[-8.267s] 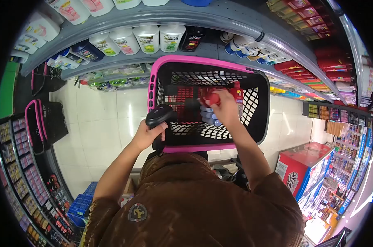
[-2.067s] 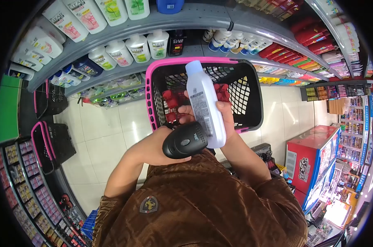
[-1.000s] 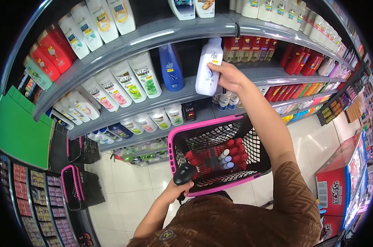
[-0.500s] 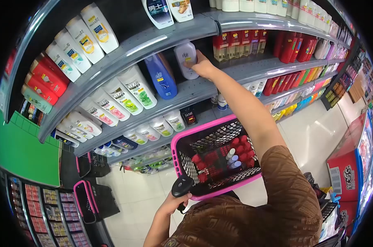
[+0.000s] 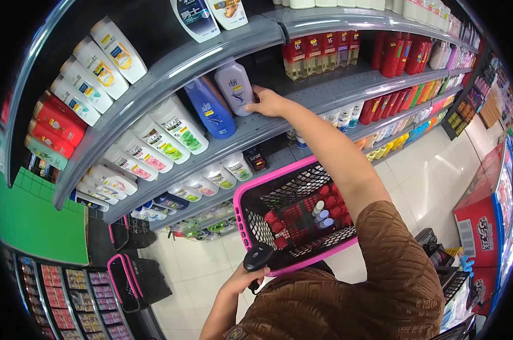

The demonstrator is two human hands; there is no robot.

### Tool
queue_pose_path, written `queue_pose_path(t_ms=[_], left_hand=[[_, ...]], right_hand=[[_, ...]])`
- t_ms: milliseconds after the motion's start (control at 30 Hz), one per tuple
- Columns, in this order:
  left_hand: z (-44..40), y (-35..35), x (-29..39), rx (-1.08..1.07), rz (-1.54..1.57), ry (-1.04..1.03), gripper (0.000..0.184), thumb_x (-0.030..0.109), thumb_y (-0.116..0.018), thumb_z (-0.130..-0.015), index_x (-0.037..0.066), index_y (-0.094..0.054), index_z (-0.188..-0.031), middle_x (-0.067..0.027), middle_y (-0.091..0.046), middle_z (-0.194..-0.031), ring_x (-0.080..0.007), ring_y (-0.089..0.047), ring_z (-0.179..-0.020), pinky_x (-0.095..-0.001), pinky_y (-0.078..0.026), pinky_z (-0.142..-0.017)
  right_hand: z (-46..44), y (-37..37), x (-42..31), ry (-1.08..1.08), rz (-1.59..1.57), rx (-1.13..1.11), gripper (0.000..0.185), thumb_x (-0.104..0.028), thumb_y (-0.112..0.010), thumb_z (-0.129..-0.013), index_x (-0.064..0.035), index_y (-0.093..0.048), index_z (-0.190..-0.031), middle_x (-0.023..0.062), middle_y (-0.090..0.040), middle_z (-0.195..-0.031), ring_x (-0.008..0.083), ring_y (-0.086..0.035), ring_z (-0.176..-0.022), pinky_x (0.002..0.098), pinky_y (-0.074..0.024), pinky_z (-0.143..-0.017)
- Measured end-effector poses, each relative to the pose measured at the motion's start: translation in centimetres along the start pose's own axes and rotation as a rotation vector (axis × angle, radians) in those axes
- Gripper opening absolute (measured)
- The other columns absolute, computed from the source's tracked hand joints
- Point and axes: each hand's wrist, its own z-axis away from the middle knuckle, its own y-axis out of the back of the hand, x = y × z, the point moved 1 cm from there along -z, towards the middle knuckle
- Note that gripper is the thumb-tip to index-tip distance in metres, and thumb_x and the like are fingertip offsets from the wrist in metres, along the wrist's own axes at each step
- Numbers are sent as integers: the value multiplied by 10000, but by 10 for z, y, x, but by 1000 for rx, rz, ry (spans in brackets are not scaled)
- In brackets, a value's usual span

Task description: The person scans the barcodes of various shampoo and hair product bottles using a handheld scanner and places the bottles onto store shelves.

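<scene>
Standing on grey shelf (image 5: 318, 83): lilac bottle (image 5: 232, 85), beside blue bottle (image 5: 209, 109) | right hand (image 5: 267, 103) is touching its side, grip unclear | left hand (image 5: 242, 280) is grasping black scanner (image 5: 258, 256) | pink-rimmed basket (image 5: 241, 221) is showing below | pale tiled floor (image 5: 180, 258) is reflecting light

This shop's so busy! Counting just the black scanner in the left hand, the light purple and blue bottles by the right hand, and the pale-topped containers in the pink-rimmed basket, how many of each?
Black scanner in the left hand: 1
Light purple bottle at the right hand: 1
Blue bottle beside it: 1
Pale-topped containers visible in the basket: 3
Total: 6
</scene>
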Motion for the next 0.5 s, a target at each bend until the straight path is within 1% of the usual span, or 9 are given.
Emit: queue_pose_path(t_ms=[33, 167, 233, 367, 467, 500], left_hand=[[-1, 0, 1, 0, -4, -1, 192, 157, -765, -895, 60, -627, -986, -17, -596, -690, -129, -575, -606, -291, -458, -588], [-6, 0, 4, -30, 5, -19, 214, 179, -770, -892, 59, -624, -993, -18, -591, -687, -130, -576, -609, -290, -457, -588], [-6, 0, 6, -30, 17, -24, 219, 183, -769, -893, 58, -622, -996, -19, -590, -686, -131, -576, -608, -290, -457, -588], [-11, 6, 0, -37, 5, -15, 221, 178, -765, -896, 54, -617, -1003, -20, -589, -685, -134, -578, -605, -292, -460, -589], [-11, 8, 1, -38, 3, -26, 218, 172, -763, -896, 53, -616, -1004, -20, -589, -684, -136, -580, -604, -293, -463, -589], [-9, 8, 2, -35, 4, -33, 215, 168, -761, -896, 53, -615, -1004, -21, -589, -682, -137, -581, -603, -293, -466, -589]], right_hand=[[-1, -2, 1, -5, 4, -9, 707, -239, -793, -882, 40, -467, -1443, 238, -636, -1333, 320, -622, -1231, 387, -472, -1071], [-1, -5, 7, 42, -51, -20, 735, -239, -784, -890, 39, -434, -1474, 238, -622, -1359, 314, -607, -1259, 382, -457, -1092], [-2, -6, 6, 39, -47, 4, 747, -317, -799, -861, 19, -475, -1443, 265, -625, -1344, 372, -610, -1259, 400, -469, -1081], [-4, -7, 5, 45, 32, 5, 738, -319, -786, -872, 14, -469, -1449, 261, -626, -1343, 372, -606, -1264, 408, -469, -1082], [-8, -8, 13, 80, -32, -11, 729, -298, -791, -869, 17, -471, -1443, 259, -627, -1340, 373, -605, -1265, 410, -469, -1079], [-6, -2, 14, 53, -77, -14, 711, -252, -790, -875, 25, -463, -1442, 247, -626, -1345, 347, -608, -1257, 398, -462, -1083]])
